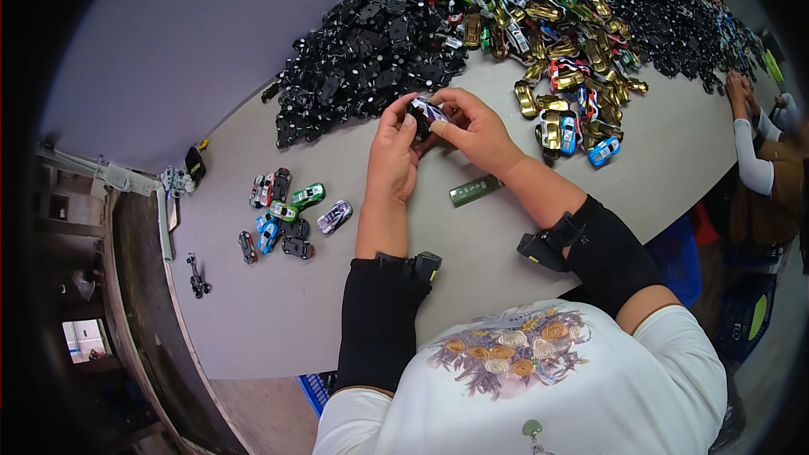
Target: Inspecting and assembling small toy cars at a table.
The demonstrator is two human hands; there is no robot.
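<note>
Above the middle of the table, my left hand [393, 152] and my right hand [479, 133] are closed together on one small toy car [433, 112]. Its shell is white and purple, and a black base shows at its left end. My left fingers grip that black end, while my right thumb and fingers pinch the shell. Whether the two parts are fully joined, I cannot tell. A similar white and purple toy car [334, 216] lies left of my left forearm, beside a loose cluster of green, blue and dark cars [278, 211].
Behind my hands rises a heap of black car bases [362, 59], with gold and coloured car shells [556, 50] to its right and more small black parts [666, 21] beyond. A dark green box [474, 191] lies near my right forearm. Another person's hands [740, 94] rest at the far right.
</note>
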